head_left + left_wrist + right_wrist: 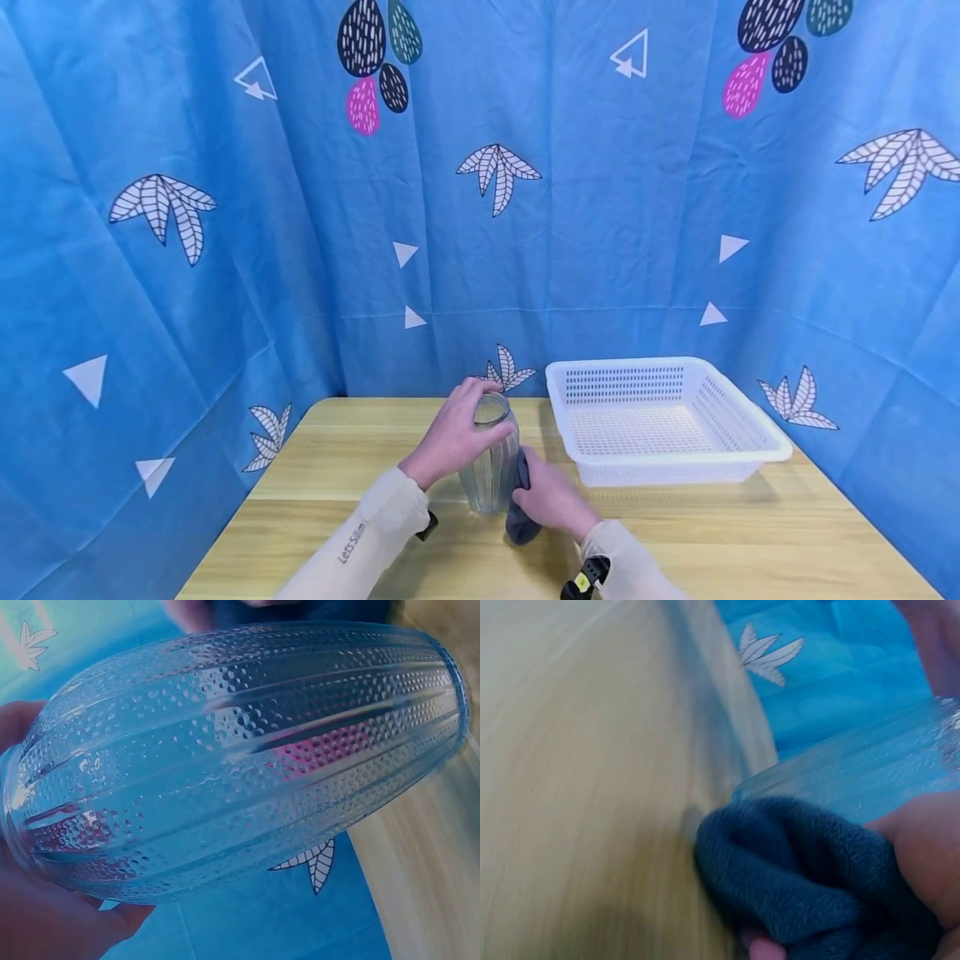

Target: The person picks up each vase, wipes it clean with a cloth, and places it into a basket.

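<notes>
A clear glass vase point(489, 477) with ribbed, dimpled sides stands on the table, leaning slightly if at all. My left hand point(459, 432) grips it near the rim, thumb on one side and fingers on the other. In the left wrist view the vase point(247, 765) fills most of the picture. My right hand point(553, 493) holds a bunched dark grey cloth point(522, 529) against the right side of the vase. Seen from the right wrist, the cloth point(795, 877) lies folded in the hand beside the lower part of the glass.
A white perforated plastic basket point(750, 457) sits at the back right of the wooden table point(315, 492). Blue patterned curtain point(480, 267) hangs behind the table and along both sides.
</notes>
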`<state>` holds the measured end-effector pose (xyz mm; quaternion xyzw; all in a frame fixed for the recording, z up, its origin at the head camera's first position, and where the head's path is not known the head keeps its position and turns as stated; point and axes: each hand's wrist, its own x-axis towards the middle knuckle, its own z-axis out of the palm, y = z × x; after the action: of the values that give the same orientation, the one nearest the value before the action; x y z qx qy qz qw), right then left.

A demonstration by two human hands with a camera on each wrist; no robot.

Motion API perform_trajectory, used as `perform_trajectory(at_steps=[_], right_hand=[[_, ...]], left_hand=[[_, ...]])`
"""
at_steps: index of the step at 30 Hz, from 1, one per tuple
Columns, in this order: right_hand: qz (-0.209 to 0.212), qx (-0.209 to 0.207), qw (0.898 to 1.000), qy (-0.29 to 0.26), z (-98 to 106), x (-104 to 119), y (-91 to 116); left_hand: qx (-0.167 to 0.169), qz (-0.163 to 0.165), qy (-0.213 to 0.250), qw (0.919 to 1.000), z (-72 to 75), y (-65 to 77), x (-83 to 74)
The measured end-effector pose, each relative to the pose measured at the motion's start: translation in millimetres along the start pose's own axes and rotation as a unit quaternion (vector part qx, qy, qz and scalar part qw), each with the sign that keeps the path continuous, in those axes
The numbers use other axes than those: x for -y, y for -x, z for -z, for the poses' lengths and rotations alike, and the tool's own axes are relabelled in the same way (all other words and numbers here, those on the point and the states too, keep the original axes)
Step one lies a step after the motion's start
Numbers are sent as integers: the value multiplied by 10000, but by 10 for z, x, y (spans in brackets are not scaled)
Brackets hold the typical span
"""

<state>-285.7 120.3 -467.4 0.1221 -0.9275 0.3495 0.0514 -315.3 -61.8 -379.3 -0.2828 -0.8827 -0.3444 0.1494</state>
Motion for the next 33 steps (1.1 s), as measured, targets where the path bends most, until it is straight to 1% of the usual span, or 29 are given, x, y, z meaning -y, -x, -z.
perform_trajectory(at_steps=[2, 4, 6, 8, 9, 11, 16, 20, 23, 26, 29, 33], right_hand=[[-51, 60, 10000, -4, -13, -15, 1], [-139, 85, 9997, -178, -2, -13, -3], [-236, 62, 9990, -384, 19, -9, -6], [-267, -46, 9982, -533, 54, 11, -1], [-264, -121, 9978, -596, 78, 27, 3], [-252, -290, 9977, -566, 129, 62, 11], [-149, -856, 9958, -285, 296, 223, 40], [83, -1458, 9892, -126, 414, 378, 74], [305, -1698, 9850, -44, 468, 473, 90], [388, -1638, 9857, 55, 470, 508, 87], [221, -1399, 9899, 92, 429, 482, 67], [-16, -1038, 9946, 36, 354, 395, 27]], left_hand=[[-16, 32, 11, 10000, 3, 3, -1], [-30, 121, 42, 9999, 8, 14, -5], [-28, 254, 73, 9996, 13, 29, -8], [-28, 370, 41, 9993, 17, 40, -7], [-25, 413, -7, 9991, 19, 44, -7], [-40, 392, -171, 9991, 26, 41, -3], [-87, 175, -517, 9985, 73, 39, -8], [9, 74, -560, 9984, 109, 39, -26], [90, 23, -437, 9990, 120, 33, -42], [171, 35, -264, 9995, 116, 32, -50], [224, 72, -75, 9997, 91, 29, -45], [152, 70, 56, 9998, 60, 23, -33]])
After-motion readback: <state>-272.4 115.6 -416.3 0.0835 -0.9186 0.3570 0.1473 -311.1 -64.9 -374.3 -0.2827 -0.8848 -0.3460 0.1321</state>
